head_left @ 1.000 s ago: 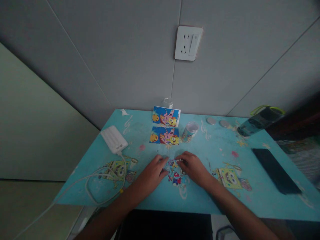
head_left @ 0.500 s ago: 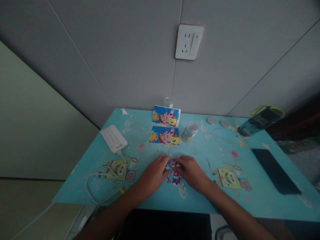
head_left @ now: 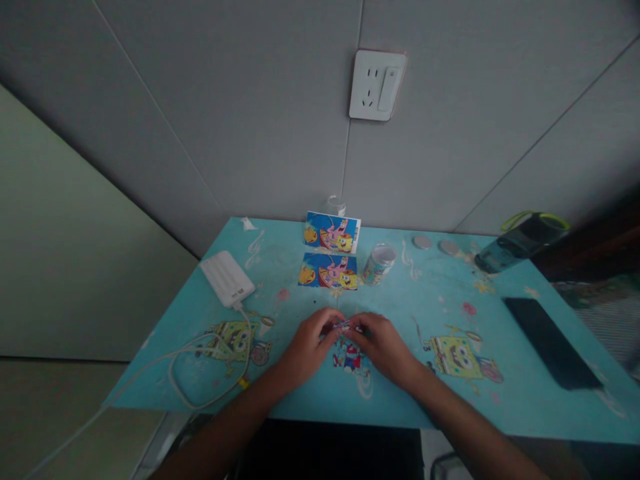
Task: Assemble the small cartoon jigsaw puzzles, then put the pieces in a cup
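My left hand (head_left: 316, 337) and my right hand (head_left: 379, 339) meet low over the middle of the table, fingers bent and fingertips close together. Pinched between them is a small multicoloured piece (head_left: 343, 325), partly covered by the fingers; its exact kind is too small to make out. Just below the fingertips shows a red, blue and white cartoon patch (head_left: 353, 360), and I cannot tell whether it is loose or printed on the table cover. Beyond the hands lie a blue cartoon picture (head_left: 328, 271) and a similar card (head_left: 332, 233) behind it. A cartoon-printed can (head_left: 379, 264) stands upright to their right.
A white power bank (head_left: 227, 279) with a looped white cable (head_left: 173, 367) is at left. Two round lids (head_left: 422, 242) lie at the back right, near a tilted dark bottle (head_left: 520, 241). A dark flat slab (head_left: 553, 342) rests at far right. A clear cup (head_left: 335, 204) stands against the wall.
The fingers have lifted slightly and drawn closer together, and the small multicoloured piece is now raised between the fingertips. The other things on the table have stayed in place.
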`<state>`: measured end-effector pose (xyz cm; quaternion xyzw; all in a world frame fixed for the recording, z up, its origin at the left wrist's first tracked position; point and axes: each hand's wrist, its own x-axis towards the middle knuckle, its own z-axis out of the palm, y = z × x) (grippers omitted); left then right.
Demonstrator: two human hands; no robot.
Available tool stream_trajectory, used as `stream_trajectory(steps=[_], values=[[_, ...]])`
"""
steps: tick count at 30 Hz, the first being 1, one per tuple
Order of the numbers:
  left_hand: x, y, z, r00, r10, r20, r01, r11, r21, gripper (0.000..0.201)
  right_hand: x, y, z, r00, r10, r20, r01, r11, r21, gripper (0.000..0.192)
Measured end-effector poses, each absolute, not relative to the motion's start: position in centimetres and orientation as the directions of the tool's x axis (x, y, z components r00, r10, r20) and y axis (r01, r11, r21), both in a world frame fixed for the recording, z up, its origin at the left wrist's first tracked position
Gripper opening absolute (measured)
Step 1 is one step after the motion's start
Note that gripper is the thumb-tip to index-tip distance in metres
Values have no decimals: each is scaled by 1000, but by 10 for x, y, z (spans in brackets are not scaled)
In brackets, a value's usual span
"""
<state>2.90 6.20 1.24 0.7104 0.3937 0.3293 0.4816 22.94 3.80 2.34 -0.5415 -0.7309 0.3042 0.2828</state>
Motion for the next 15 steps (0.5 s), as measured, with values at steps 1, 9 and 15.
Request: stream_trajectory(steps=[1,9,15], values=[[28,63,13,453,888,76,219,-194,956,11,230,39,23,-248,965,88,606,226,-763,11],[19,74,17,328,944,-47,142,0,990,23,234,42,24,-330,942,57,614,260,-745,28],[15,75,16,284,955,-81,159,37,987,21,232,35,25,-388,921,15,739,321,-592,23]])
